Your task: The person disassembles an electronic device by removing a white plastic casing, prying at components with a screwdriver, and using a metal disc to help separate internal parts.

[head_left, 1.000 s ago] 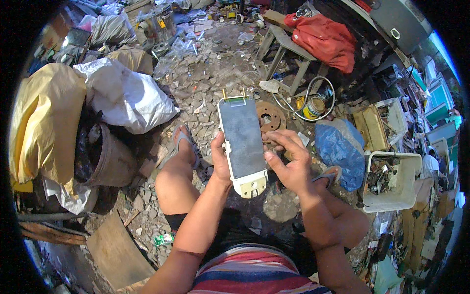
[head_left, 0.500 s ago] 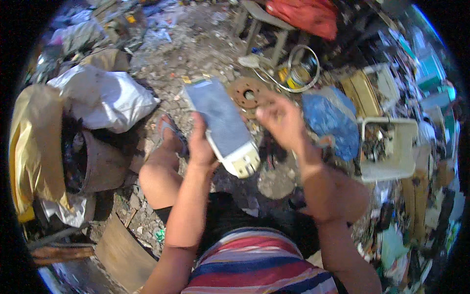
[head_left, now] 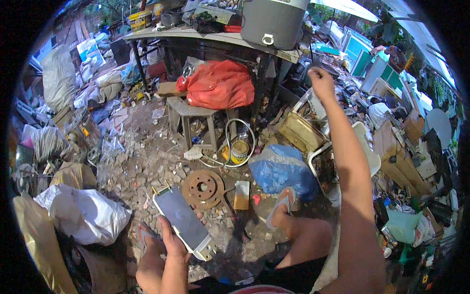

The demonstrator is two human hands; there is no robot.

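Observation:
My left hand (head_left: 174, 239) grips a flat oblong panel part (head_left: 183, 215) by its long sides, thumb on one edge and fingertips round the other. It has a grey-blue face, a whitish frame and a notched end toward me. My right hand (head_left: 321, 84) is stretched far out to the right, over the junk heap. Its fingers are curled together; whatever they may hold is too small or hidden to make out. Beyond the panel, a rusty brake disc (head_left: 211, 189) lies on the ground, with a small tan block (head_left: 241, 195) beside it.
A blue plastic bag (head_left: 284, 171) lies ahead of my right foot. A stool (head_left: 188, 117) carries a red sack (head_left: 220, 88), under a table (head_left: 220, 37) with a grey cooler (head_left: 271, 22). White sacks (head_left: 85, 213) lie left; a pale bin (head_left: 364, 142) and piled scrap crowd the right.
The view has lifted to show the table and farther yard. My right hand has swung from near the panel out to the far right. My left hand still holds the panel.

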